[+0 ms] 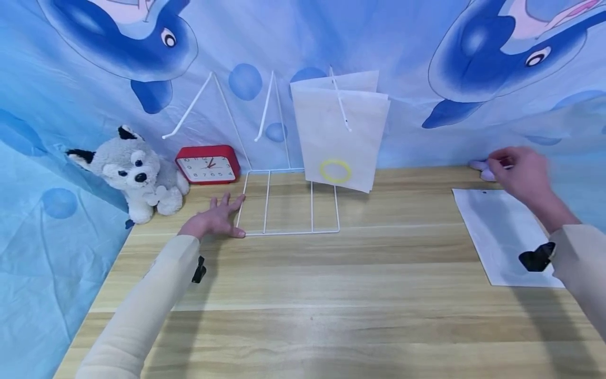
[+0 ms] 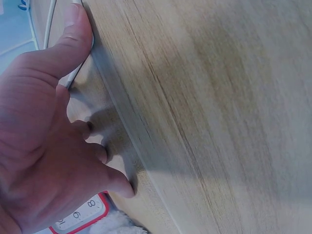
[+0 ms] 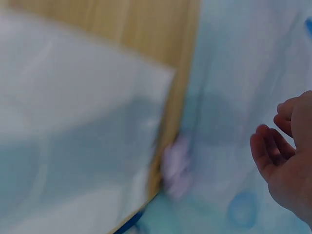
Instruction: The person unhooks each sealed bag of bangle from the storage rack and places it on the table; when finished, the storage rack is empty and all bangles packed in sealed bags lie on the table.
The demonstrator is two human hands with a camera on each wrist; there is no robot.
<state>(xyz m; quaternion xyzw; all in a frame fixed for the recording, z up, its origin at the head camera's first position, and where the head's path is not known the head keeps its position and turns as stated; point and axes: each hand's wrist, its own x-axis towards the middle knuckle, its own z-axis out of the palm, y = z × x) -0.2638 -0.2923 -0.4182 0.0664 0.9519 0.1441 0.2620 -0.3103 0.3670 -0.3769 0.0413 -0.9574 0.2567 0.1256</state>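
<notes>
My left hand [image 1: 215,217], its fingers spread, rests at the left side of a white wire rack [image 1: 288,232]. In the left wrist view the thumb [image 2: 73,36] touches the wire. White sheets of paper [image 1: 343,131] with a yellow ring hang on the rack's rightmost prong. On the right, my right hand [image 1: 523,171] is raised beside a small lilac object [image 1: 487,173], which is blurred in the right wrist view. Its fingers are loosely curled, and nothing shows between them. Another white sheet [image 1: 478,231] with a small hole or dot near its top edge lies below this hand.
A red alarm clock [image 1: 208,164] and a grey-and-white husky plush [image 1: 137,173] stand left of the rack. Behind the wooden table [image 1: 307,305] hangs a blue dolphin-print cloth [image 1: 360,37]. Both wrists carry small black devices.
</notes>
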